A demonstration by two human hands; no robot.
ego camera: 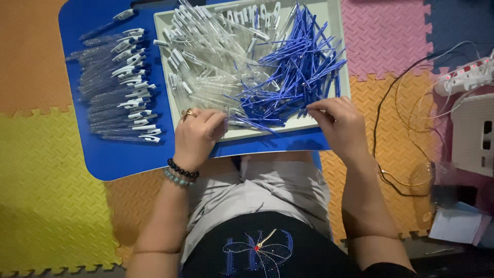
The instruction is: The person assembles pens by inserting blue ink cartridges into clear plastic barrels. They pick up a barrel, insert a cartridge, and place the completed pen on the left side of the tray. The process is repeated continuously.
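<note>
A white tray (337, 62) on a blue board (118, 154) holds a heap of clear pen barrels (211, 56) on its left and blue pen refills (298, 72) on its right. My left hand (195, 136), wearing a ring and two bead bracelets, rests at the tray's near edge with fingers curled around a clear barrel. My right hand (339, 123) pinches at the near end of the blue refill pile. On the board to the left lies a row of assembled clear pens with white clips (123, 87).
Coloured foam floor mats (46, 170) surround the board. At the right lie a black cable (383, 108), a white power strip with red lights (465, 77), a white perforated box (476, 134) and some papers (455, 224). My lap is below the board.
</note>
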